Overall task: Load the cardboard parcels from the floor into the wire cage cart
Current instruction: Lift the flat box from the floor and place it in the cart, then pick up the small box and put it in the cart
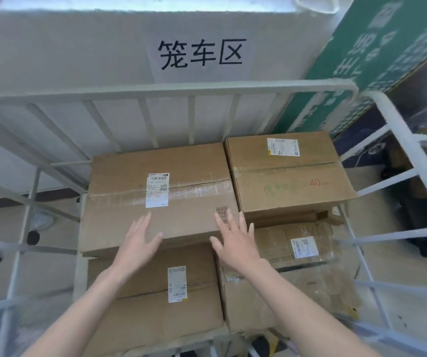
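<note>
Cardboard is stacking up in the cage cart (166, 88): four boxes showing, two layers deep at the back. Top-left box (161, 194) is sitting on the front-left box (155, 287); the back-right box (287, 176) is sitting above a crumpled, tape-wrapped box (300, 274) at front right. Left hand (136, 243) and right hand (235, 242) are both spread flat with fingers apart, gripping nothing, hovering at the near edge of the top-left box; can't tell if palms are actually touching it. Looks like that box is being squared up or has just been let go. No parcels on the floor are showing in this view, so remaining count is unknown. Handling guess: boxes are reading as stiff, taped along the seams, moderately heavy for their bulk, smooth tape being the slippery part. Best hold is probably palms on opposite side faces low down, or fingers under the bottom edges, not on the flaps. The crumpled one is looking soft, so avoid loading weight on it.
</note>
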### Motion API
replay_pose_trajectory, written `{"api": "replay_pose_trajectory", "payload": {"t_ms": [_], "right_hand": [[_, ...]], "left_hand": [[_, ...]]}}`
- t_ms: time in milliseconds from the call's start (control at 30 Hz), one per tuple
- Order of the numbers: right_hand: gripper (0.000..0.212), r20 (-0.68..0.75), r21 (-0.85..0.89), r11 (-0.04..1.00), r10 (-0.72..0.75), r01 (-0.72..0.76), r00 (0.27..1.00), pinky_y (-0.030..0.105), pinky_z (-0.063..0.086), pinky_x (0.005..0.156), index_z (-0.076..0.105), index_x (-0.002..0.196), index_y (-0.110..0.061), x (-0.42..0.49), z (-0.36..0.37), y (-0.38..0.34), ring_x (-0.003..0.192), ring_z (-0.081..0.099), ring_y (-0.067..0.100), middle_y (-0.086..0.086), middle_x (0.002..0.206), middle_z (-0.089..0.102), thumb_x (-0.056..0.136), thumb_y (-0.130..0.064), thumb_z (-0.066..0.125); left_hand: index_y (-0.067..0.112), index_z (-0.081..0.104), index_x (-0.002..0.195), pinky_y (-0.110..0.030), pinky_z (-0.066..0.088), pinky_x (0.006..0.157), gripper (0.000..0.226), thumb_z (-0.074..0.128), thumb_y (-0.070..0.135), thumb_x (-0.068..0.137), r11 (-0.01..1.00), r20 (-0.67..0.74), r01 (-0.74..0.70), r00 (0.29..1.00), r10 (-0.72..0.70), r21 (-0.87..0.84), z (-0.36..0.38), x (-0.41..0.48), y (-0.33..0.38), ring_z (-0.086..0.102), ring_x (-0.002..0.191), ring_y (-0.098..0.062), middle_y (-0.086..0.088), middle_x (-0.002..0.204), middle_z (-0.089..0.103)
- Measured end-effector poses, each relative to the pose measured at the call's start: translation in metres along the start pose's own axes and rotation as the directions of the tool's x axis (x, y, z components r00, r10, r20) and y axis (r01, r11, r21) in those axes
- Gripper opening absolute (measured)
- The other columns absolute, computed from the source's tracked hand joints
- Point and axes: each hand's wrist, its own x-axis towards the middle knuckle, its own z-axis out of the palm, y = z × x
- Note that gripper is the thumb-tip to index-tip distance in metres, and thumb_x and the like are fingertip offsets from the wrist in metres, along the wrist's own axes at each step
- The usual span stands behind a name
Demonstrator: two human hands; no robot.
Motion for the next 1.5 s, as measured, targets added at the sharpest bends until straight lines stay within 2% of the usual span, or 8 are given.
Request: {"api": "replay_pose_trajectory", "payload": {"t_ms": [333,567,867,933,1067,1200,1300,1500], "right_hand": [[0.066,-0.127,0.133,0.987,0.103,-0.086,0.987,0.055,0.0,0.122,-0.002,0.159,-0.036,-0.214,-0.069,0.102,0.152,-0.013,0.032,0.004,0.168,-0.007,0.103,-0.048,0.031],[0.066,-0.195,0.278,0.934,0.282,-0.223,0.94,0.053,-0.001,0.121,-0.005,0.159,-0.035,-0.347,-0.111,0.164,0.152,-0.013,0.031,0.003,0.168,-0.009,0.103,-0.049,0.028],[0.07,-0.269,0.491,0.778,0.563,-0.391,0.782,0.052,0.002,0.122,-0.004,0.159,-0.033,-0.473,-0.107,0.23,0.153,-0.012,0.031,0.003,0.167,-0.009,0.102,-0.049,0.035],[0.071,-0.258,0.533,0.731,0.621,-0.426,0.74,0.052,0.004,0.123,-0.003,0.159,-0.033,-0.496,-0.1,0.247,0.153,-0.009,0.032,0.004,0.167,-0.008,0.102,-0.049,0.036],[0.071,-0.244,0.575,0.662,0.7,-0.481,0.671,0.051,0.008,0.122,-0.005,0.159,-0.033,-0.535,-0.087,0.283,0.153,-0.006,0.033,0.005,0.167,-0.008,0.102,-0.05,0.035],[0.071,-0.234,0.661,0.579,0.764,-0.477,0.601,0.053,0.006,0.122,-0.005,0.158,-0.035,-0.575,-0.079,0.338,0.153,-0.008,0.031,0.003,0.168,-0.008,0.102,-0.049,0.035],[0.072,-0.228,0.688,0.528,0.808,-0.497,0.543,0.052,0.003,0.121,-0.006,0.158,-0.035,-0.612,-0.072,0.39,0.153,-0.007,0.032,0.003,0.167,-0.008,0.102,-0.05,0.036],[0.072,-0.185,0.724,0.427,0.876,-0.541,0.445,0.052,0.005,0.123,-0.003,0.159,-0.033,-0.688,-0.055,0.483,0.153,-0.006,0.033,0.006,0.168,-0.007,0.102,-0.046,0.038]], "left_hand": [[0.023,0.022,0.157,-0.035,0.017,0.122,0.068,0.052,0.04,0.099,0.979,-0.012,-0.203,0.979,0.203,0.025,0.026,-0.179,0.203,0.016,0.151,-0.011,0.005,0.163,0.023],[0.018,0.026,0.156,-0.036,0.02,0.122,0.064,0.053,0.033,0.1,0.926,0.052,-0.376,0.926,0.374,0.034,0.08,-0.274,0.317,0.02,0.15,-0.014,0.0,0.162,0.028],[0.018,0.028,0.156,-0.036,0.02,0.122,0.064,0.053,0.034,0.099,0.753,0.36,-0.656,0.715,0.599,0.052,0.195,-0.353,0.411,0.024,0.149,-0.015,-0.002,0.161,0.031],[0.019,0.028,0.156,-0.04,0.023,0.121,0.065,0.053,0.034,0.098,0.716,0.41,-0.694,0.675,0.613,0.072,0.215,-0.368,0.429,0.025,0.149,-0.016,-0.002,0.161,0.031],[0.02,0.028,0.156,-0.036,0.021,0.121,0.064,0.052,0.036,0.098,0.648,0.491,-0.753,0.608,0.624,0.109,0.253,-0.4,0.459,0.023,0.149,-0.014,0.0,0.161,0.029],[0.022,0.031,0.155,-0.032,0.021,0.119,0.062,0.052,0.036,0.098,0.579,0.558,-0.806,0.539,0.63,0.125,0.308,-0.432,0.5,0.027,0.147,-0.013,0.002,0.16,0.032],[0.019,0.031,0.154,-0.034,0.021,0.121,0.065,0.056,0.032,0.096,0.539,0.59,-0.834,0.496,0.637,0.119,0.36,-0.459,0.541,0.027,0.147,-0.015,-0.001,0.16,0.033],[0.015,0.028,0.156,-0.031,0.018,0.121,0.065,0.054,0.034,0.099,0.4,0.656,-0.914,0.341,0.673,0.066,0.463,-0.518,0.601,0.023,0.149,-0.015,-0.002,0.161,0.03]]}}
